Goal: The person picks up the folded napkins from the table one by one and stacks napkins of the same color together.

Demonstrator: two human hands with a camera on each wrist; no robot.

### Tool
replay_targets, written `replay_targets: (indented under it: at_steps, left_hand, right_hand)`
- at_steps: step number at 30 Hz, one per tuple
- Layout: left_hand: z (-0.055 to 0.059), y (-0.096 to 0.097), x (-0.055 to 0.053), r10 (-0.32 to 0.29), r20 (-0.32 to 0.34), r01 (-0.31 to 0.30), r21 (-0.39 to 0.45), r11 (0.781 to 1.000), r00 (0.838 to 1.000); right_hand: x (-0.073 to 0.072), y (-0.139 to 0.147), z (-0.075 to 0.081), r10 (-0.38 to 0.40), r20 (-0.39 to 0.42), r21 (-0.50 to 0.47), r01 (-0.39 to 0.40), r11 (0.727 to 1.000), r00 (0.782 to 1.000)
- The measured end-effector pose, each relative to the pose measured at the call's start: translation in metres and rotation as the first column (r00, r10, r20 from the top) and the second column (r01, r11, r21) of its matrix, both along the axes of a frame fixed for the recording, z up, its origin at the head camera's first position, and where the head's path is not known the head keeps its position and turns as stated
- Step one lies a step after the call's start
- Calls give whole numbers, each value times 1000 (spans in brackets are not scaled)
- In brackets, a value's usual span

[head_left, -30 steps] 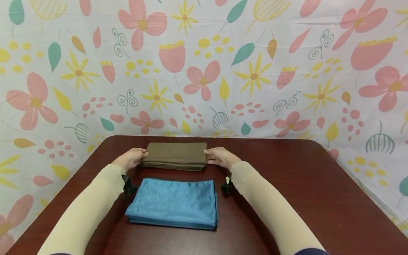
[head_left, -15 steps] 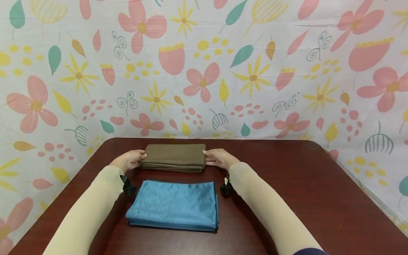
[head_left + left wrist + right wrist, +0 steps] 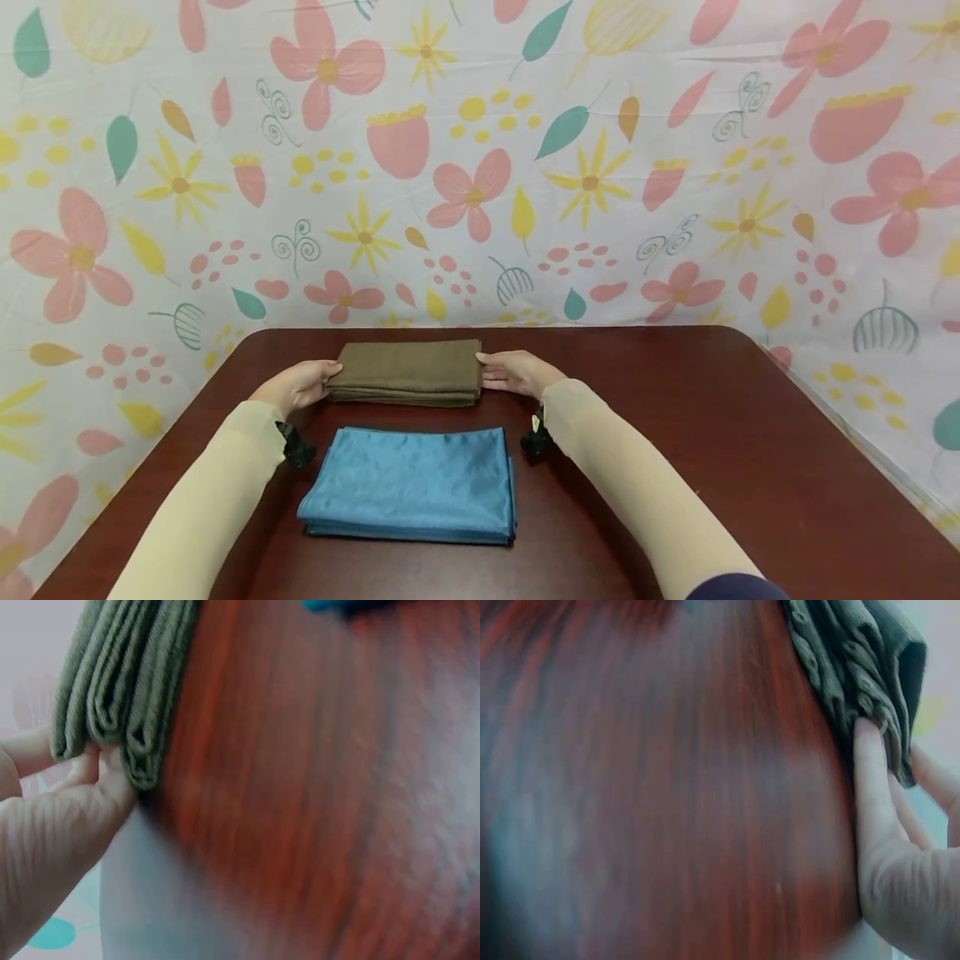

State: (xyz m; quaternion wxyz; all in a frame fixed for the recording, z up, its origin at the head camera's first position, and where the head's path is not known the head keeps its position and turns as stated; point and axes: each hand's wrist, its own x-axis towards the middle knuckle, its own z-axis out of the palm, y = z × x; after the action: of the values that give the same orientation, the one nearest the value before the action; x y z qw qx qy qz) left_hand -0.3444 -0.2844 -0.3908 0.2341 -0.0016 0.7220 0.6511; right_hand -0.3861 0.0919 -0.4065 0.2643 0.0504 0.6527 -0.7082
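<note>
A brown-green folded cloth (image 3: 408,367) lies as a flat, layered rectangle toward the table's far edge. My left hand (image 3: 296,386) pinches its left end, thumb at the top and fingers against the folded layers. At the opposite end my right hand (image 3: 521,372) holds the cloth, its thumb on the upper corner and its fingers at the side. Stacked folds of the cloth (image 3: 124,675) show in the left wrist view. In the right wrist view, fingertips press against the looser layers of the cloth (image 3: 862,660). Nearer to me lies a folded shiny blue cloth (image 3: 408,483).
Both cloths lie on a dark red-brown table (image 3: 750,450) with rounded far corners. Behind it hangs a flower-patterned sheet (image 3: 480,275). Small black devices sit at the left wrist (image 3: 296,447) and right wrist (image 3: 535,437), close to the blue cloth's sides.
The left hand has shifted slightly outward and down at the brown-green cloth's end. The right hand stays at its end. The head view has tilted a little; both cloths look unmoved on the table.
</note>
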Motion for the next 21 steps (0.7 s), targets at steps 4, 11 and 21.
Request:
replay_targets:
  at_steps: [4,11,21]
  left_hand:
    - [-6,-7,4,12,-22,-11,23,1000,1000]
    - [-9,-6,5,9,-43,-7,62,998,999]
    - [-4,-7,3,-33,-53,34,4,999,998]
  right_hand:
    - [0,1,2,72,19,-65,-70,995,997]
    - [2,4,3,63,18,-97,-61,993,998]
    - [8,11,1,56,54,-192,-45,980,997]
